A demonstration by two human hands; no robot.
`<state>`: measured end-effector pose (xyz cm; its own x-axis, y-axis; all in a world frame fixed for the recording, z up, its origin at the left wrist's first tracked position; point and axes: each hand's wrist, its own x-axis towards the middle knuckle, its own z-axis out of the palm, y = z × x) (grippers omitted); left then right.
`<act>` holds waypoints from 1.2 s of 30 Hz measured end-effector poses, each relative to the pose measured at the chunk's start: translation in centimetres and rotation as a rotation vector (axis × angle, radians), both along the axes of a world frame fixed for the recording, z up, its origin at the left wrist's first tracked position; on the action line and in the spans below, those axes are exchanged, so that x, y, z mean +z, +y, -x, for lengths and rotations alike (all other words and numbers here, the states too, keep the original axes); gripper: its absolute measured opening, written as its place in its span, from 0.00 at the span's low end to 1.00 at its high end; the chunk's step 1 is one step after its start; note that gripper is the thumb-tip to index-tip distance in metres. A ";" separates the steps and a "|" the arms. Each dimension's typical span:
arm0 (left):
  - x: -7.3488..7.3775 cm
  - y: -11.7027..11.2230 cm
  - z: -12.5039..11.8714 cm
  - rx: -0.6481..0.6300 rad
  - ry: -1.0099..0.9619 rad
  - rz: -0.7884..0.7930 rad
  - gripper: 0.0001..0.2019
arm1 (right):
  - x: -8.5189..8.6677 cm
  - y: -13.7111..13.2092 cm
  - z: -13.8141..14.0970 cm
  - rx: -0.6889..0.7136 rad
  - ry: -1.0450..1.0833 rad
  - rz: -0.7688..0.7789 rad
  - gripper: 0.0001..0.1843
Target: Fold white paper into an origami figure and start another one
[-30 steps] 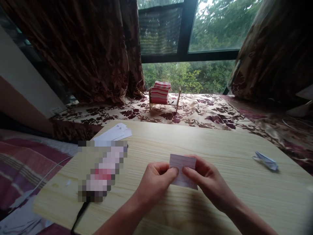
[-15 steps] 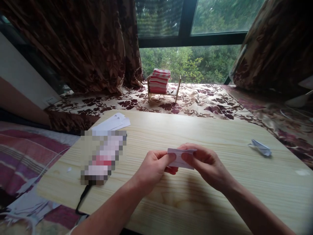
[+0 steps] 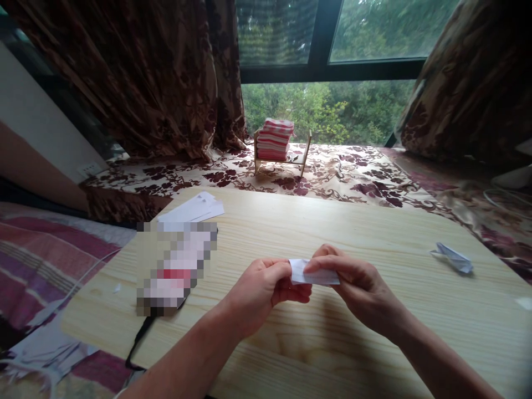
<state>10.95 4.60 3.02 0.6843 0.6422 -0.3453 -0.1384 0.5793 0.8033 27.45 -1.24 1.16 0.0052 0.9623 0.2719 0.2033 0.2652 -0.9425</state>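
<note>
A small folded piece of white paper (image 3: 320,277) is held up between both hands over the wooden table. My left hand (image 3: 266,288) pinches its left end with thumb and fingers, the other fingers curled below. On the right part of the paper, my right hand (image 3: 353,274) presses a finger along the upper face, with its thumb side hidden in part. At the right of the table lies another folded paper piece (image 3: 455,259), long and pointed.
Paper strips (image 3: 193,210) lie at the table's back left, beside a pixelated object with a black cable (image 3: 141,338). More paper pieces (image 3: 50,343) rest on the striped cloth at lower left. A small wooden rack (image 3: 305,158) with folded striped cloths (image 3: 274,141) stands on the window ledge.
The paper has turned flatter, showing more of its face. My right hand has shifted from a thumb pinch to laying a finger across it. The view has moved slightly.
</note>
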 end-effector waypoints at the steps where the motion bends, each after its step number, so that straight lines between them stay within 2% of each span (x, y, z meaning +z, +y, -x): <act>1: 0.0 0.0 0.0 0.006 0.003 0.003 0.07 | 0.0 0.0 0.0 0.001 -0.003 0.003 0.12; 12: -0.2 -0.1 0.0 0.038 -0.072 -0.002 0.10 | 0.1 0.2 -0.1 -0.006 0.035 0.045 0.09; 17: -0.1 -0.2 -0.1 0.012 0.005 -0.127 0.11 | 0.1 0.1 0.0 0.006 0.069 0.051 0.09; 23: 0.1 -0.1 -0.2 0.089 0.049 -0.158 0.09 | 0.4 0.1 -0.5 -0.119 0.191 0.260 0.11; 28: -0.2 -0.1 -0.3 0.142 0.115 -0.183 0.09 | 0.5 0.3 -0.8 -0.100 0.267 0.339 0.19; 31: -0.3 -0.3 -0.4 0.138 0.145 -0.250 0.09 | 0.5 0.3 -0.6 -0.061 0.303 0.367 0.23; 36: -0.2 -0.6 -0.5 0.069 0.253 -0.446 0.08 | 1.0 0.0 -0.3 -0.089 0.147 0.324 0.14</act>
<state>11.41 4.03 2.77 0.5657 0.8055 -0.1764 0.0663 0.1688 0.9834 27.77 -1.21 2.13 0.1095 0.9923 -0.0573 0.0682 -0.0650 -0.9955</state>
